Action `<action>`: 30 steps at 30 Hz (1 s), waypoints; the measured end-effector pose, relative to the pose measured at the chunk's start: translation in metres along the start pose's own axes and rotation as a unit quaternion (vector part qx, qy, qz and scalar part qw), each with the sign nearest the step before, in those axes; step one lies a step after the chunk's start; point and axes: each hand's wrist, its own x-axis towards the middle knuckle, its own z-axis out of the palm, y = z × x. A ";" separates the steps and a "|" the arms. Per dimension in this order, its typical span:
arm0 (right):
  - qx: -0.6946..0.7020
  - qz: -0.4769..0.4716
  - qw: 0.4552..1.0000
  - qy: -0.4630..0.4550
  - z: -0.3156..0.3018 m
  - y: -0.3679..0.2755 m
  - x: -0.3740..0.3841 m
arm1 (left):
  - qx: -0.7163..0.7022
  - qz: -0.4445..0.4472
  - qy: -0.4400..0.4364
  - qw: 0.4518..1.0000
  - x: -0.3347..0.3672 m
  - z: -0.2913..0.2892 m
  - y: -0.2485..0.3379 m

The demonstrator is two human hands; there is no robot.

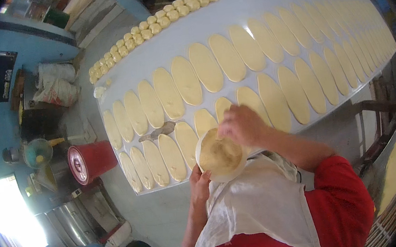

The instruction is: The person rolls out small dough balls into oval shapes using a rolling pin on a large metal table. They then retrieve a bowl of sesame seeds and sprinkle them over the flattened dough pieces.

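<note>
Bowl [228, 177]: white, held at the near edge of the surface [243, 7]; probably light and stiff, best gripped by rim and underside.
Contents: tan powder [213, 158], loose-looking; likely dry and easily spilled, best taken by the pinch.
Left hand [201, 181]: closed on the bowl's left side.
Right hand [242, 127]: curled above the bowl's far right rim; anything gripped, cannot tell.
Dough ovals [206, 67]: flat, in 2 long rows; likely soft, easily torn, best supported from below.

No legible text anywhere.
</note>
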 end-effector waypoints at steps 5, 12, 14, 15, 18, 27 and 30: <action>-0.151 0.099 0.982 0.062 0.029 0.087 0.085 | 0.010 0.009 0.073 0.997 0.004 -0.018 0.014; -0.228 0.129 0.964 0.055 0.062 0.126 0.110 | -0.019 0.044 0.084 0.995 0.019 -0.054 0.040; -0.220 0.160 0.958 0.092 0.052 0.127 0.105 | -0.034 0.040 0.067 0.996 0.027 -0.060 0.048; -0.221 0.177 0.952 0.119 0.046 0.129 0.103 | -0.049 0.053 0.052 0.996 0.033 -0.062 0.053; -0.246 0.243 0.925 0.160 0.029 0.149 0.099 | -0.006 0.029 0.030 0.999 0.055 -0.066 0.070; -0.215 0.146 0.956 0.138 -0.003 0.096 0.064 | 0.068 0.014 -0.011 0.998 0.103 -0.026 0.079; -0.223 0.031 0.972 -0.068 0.003 0.028 0.050 | 0.077 0.006 -0.010 0.997 0.109 0.010 0.069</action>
